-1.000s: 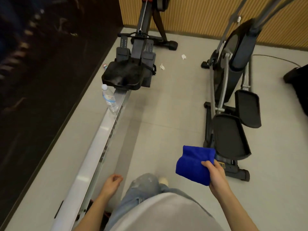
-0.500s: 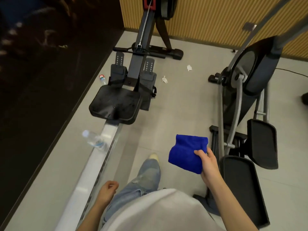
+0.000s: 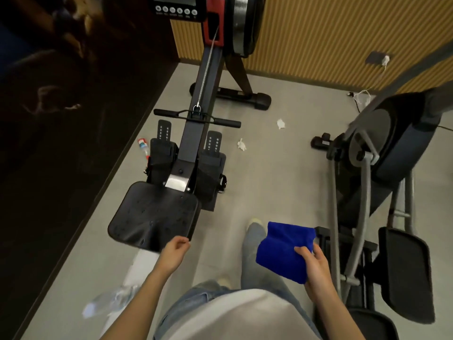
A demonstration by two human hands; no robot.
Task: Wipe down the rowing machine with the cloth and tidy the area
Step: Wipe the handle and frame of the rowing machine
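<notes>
My right hand point(image 3: 316, 268) holds the folded blue cloth point(image 3: 279, 251); my left hand point(image 3: 174, 251) is loose and empty. I think the black rowing machine point(image 3: 152, 214) is not wiped yet. White paper scraps point(image 3: 241, 144) lie about.

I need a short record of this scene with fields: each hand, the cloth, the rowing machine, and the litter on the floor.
left hand: loosely curled, holds nothing, at the near corner of the seat; contact unclear
right hand: grips the folded blue cloth above the floor
rowing machine: seat up by the footrests, handle lying crosswise beyond them
litter: two crumpled tissues and a small bottle on the floor; a blurred water bottle at lower left
neighbour: elliptical trainer on the right
</notes>
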